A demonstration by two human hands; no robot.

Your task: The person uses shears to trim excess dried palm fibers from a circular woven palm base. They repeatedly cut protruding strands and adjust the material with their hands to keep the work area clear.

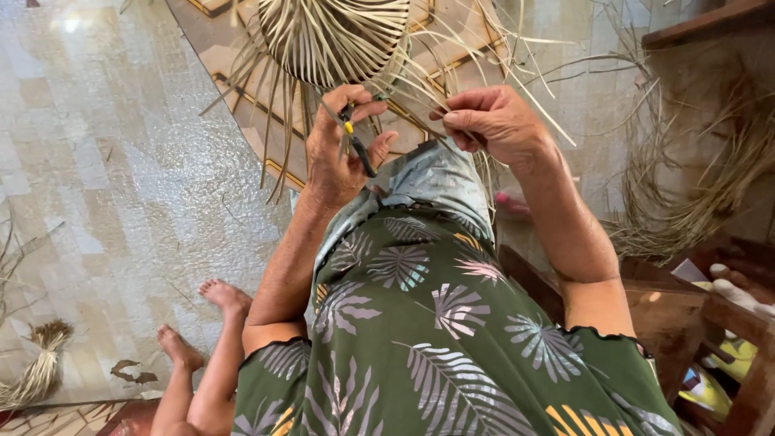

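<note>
woven hat (pixel 335 36) lies at twelve o'clock of left hand (pixel 343 149), which grips pliers (pixel 355 141); right hand (pixel 488 121) pinches straw strands (pixel 517 89).

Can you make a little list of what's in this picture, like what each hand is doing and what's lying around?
Left hand: holds small pliers with black and yellow grips
Right hand: pinches thin straw strips
Work piece: half-woven straw hat, loose strips fanning out from it
Clothing: green leaf-print dress
Floor: pale tiles, a tied straw bundle at far left
Right side: heap of dry straw by wooden furniture
Nearby: another person's bare feet
</note>
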